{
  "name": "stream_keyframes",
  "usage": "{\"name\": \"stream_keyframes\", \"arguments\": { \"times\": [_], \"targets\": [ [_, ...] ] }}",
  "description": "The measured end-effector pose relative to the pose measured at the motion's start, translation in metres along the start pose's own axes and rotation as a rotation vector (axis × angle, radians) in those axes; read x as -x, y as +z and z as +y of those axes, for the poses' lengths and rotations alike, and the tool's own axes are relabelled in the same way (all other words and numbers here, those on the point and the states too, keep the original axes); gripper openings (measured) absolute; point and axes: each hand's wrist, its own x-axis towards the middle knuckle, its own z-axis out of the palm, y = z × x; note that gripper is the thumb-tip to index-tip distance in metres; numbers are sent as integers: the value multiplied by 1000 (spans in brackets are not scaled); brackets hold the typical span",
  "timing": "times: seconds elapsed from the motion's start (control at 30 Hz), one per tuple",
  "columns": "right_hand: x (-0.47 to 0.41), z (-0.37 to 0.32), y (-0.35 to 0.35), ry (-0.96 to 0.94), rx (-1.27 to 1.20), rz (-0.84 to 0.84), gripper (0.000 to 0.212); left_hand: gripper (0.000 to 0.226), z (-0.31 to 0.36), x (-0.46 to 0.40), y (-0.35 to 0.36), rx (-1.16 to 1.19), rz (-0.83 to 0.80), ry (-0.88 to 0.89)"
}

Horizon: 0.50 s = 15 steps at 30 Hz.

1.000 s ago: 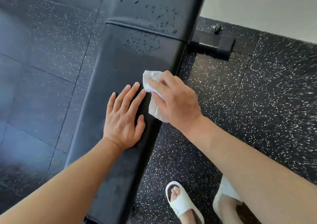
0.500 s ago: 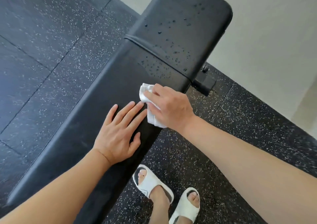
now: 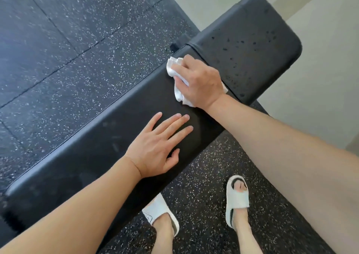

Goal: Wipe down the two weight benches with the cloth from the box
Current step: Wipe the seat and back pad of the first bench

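Speckled black rubber flooring is filling most of the view, with a pale wall rising along the upper right. Across it a black padded weight bench is running diagonally from lower left to upper right, split by a seam into a long pad and a shorter end pad. Dark droplets are dotting the end pad, while the long pad is looking dull and smooth. At the seam, toward the far edge of the bench, the right hand is lying over a crumpled white cloth, its fingers curling around the wad and pressing it down onto the padding; folds of cloth are poking out past the fingertips and under the heel of the hand. Just beside it, nearer the person, the left hand is resting flat on the long pad with fingers straight and spread, holding nothing. Both bare forearms are reaching in from the bottom of the view. Below the bench, two feet in white slide sandals are standing on the flooring, one partly tucked under the bench's near edge.
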Motion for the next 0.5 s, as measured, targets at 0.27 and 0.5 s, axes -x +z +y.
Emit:
{"name": "stream_keyframes", "arguments": {
  "times": [0.27, 0.5],
  "targets": [
    [-36, -8, 11, -18, 35, -146, 36, 67, 14, -3, -13, 2, -48, -55],
    [71, 30, -20, -45, -97, -42, 27, 37, 34, -38, -39, 157, 83, -309]
  ]
}}
